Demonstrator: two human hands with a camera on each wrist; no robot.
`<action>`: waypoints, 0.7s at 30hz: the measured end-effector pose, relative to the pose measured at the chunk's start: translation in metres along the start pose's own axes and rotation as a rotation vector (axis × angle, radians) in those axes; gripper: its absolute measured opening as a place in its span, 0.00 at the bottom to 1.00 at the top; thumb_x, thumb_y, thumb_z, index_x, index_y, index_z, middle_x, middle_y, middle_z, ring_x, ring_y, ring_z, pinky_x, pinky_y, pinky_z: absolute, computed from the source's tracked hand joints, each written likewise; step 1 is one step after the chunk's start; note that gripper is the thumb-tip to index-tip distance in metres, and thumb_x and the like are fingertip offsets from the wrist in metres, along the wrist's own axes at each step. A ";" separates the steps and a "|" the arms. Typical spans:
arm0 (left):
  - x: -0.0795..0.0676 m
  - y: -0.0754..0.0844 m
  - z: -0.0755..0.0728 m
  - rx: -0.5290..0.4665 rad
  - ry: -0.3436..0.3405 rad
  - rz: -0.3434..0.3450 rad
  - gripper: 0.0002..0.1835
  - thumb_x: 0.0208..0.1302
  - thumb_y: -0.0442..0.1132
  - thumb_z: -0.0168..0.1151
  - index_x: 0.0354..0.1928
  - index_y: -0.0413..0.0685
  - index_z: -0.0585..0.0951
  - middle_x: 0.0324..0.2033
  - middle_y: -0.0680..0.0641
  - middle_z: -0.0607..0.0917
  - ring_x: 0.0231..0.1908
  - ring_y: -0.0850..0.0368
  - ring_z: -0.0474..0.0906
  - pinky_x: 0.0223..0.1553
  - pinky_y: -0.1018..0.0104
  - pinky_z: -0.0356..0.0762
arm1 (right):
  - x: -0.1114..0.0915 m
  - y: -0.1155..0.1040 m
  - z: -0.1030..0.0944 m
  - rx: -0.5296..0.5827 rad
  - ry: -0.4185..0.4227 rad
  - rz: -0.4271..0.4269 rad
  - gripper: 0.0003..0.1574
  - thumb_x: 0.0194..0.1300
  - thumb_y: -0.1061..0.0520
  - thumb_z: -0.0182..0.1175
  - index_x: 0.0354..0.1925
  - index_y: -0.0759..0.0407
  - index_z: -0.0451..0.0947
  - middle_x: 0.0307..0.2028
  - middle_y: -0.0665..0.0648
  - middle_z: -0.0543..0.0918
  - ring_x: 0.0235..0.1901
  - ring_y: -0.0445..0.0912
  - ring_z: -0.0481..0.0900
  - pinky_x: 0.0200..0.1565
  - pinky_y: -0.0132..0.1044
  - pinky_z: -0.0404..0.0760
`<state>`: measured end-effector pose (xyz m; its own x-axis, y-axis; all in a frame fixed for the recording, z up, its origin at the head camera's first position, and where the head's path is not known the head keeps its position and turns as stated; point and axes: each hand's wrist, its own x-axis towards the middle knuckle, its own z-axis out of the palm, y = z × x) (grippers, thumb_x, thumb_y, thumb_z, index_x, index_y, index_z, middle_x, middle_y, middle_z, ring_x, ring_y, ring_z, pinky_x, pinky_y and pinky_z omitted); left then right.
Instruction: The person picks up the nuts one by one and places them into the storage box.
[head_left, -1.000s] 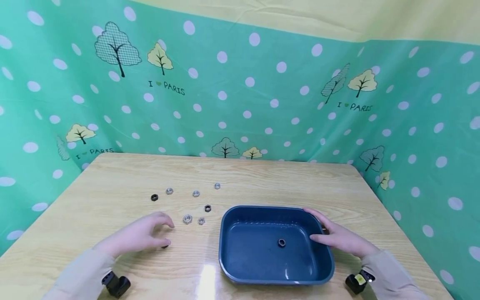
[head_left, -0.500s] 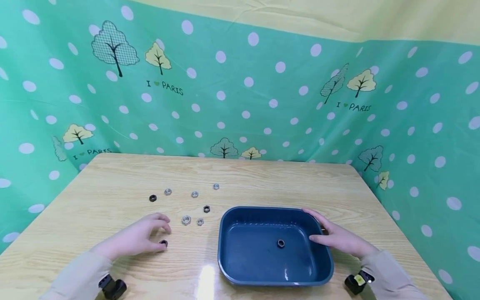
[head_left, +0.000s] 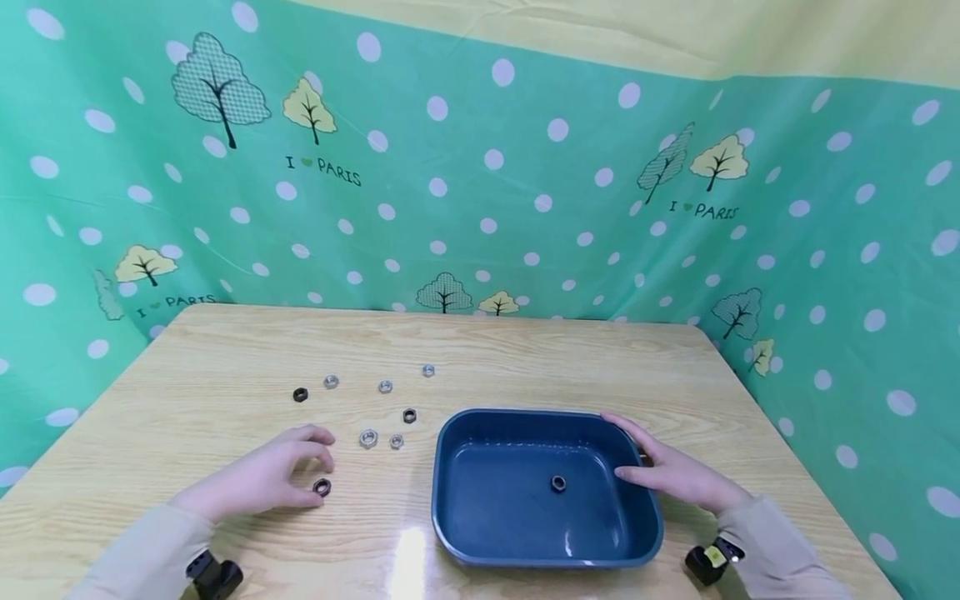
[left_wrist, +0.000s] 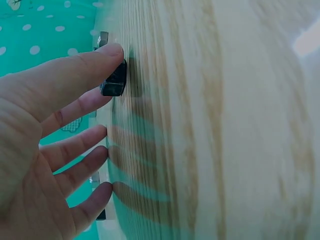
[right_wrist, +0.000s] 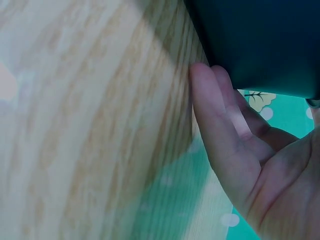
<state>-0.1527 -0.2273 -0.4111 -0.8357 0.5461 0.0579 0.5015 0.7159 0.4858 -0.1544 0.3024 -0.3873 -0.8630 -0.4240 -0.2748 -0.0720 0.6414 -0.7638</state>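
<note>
Nearby, wrists: black units point(head_left: 215, 577) strapped over pale sleeves point(head_left: 142, 546), one per arm.
Blue bin point(head_left: 502, 517): upright on the wooden tabletop point(head_left: 570, 358), open side up, to the right of the left hand point(head_left: 258, 479).
Left hand, grip: wide; thumb and fingers well parted, low over the wood.
Dark nut point(head_left: 327, 487): on the tabletop just at the left thumb's tip; left wrist view shows the thumb partly covering it. Contact cannot be told.
Bin contents: second dark nut point(head_left: 562, 485), on the floor near the middle.
Right hand point(head_left: 682, 477): holds the bin's right wall, thumb inside, other fingers outside.
Silver pair point(head_left: 362, 442): two nuts side by side, larger one left, between left hand and bin.
Third dark nut point(head_left: 408, 422): just beyond that pair.
Back row: fourth dark nut point(head_left: 300, 399) at left, then three silver nuts point(head_left: 385, 391) spread rightward.
Curtain point(head_left: 517, 192): green, pale dots, printed trees, "PARIS" lettering; yellow band above.
</note>
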 end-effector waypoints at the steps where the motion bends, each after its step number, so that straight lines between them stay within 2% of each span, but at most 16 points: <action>1: 0.000 0.000 0.000 -0.001 0.001 0.000 0.14 0.42 0.48 0.74 0.31 0.62 0.78 0.53 0.40 0.76 0.53 0.37 0.72 0.55 0.38 0.67 | 0.000 0.000 0.000 0.000 0.004 0.002 0.46 0.67 0.49 0.55 0.74 0.45 0.41 0.73 0.67 0.42 0.69 0.72 0.42 0.58 0.72 0.56; 9: -0.001 0.000 0.001 -0.002 0.005 -0.004 0.14 0.42 0.47 0.74 0.28 0.64 0.76 0.53 0.40 0.75 0.54 0.36 0.71 0.55 0.38 0.66 | 0.001 0.000 0.000 0.007 0.007 -0.001 0.47 0.67 0.50 0.56 0.74 0.46 0.42 0.73 0.67 0.41 0.69 0.73 0.39 0.58 0.74 0.53; 21: -0.001 0.000 0.001 -0.010 0.017 0.020 0.13 0.43 0.44 0.74 0.28 0.66 0.77 0.53 0.38 0.75 0.54 0.34 0.70 0.54 0.35 0.65 | 0.002 0.001 0.000 0.018 0.006 0.016 0.47 0.66 0.50 0.57 0.74 0.46 0.42 0.73 0.69 0.41 0.68 0.74 0.42 0.57 0.72 0.57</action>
<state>-0.1515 -0.2279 -0.4119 -0.8292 0.5528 0.0828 0.5160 0.7002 0.4934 -0.1563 0.3022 -0.3886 -0.8669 -0.4100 -0.2834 -0.0493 0.6364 -0.7698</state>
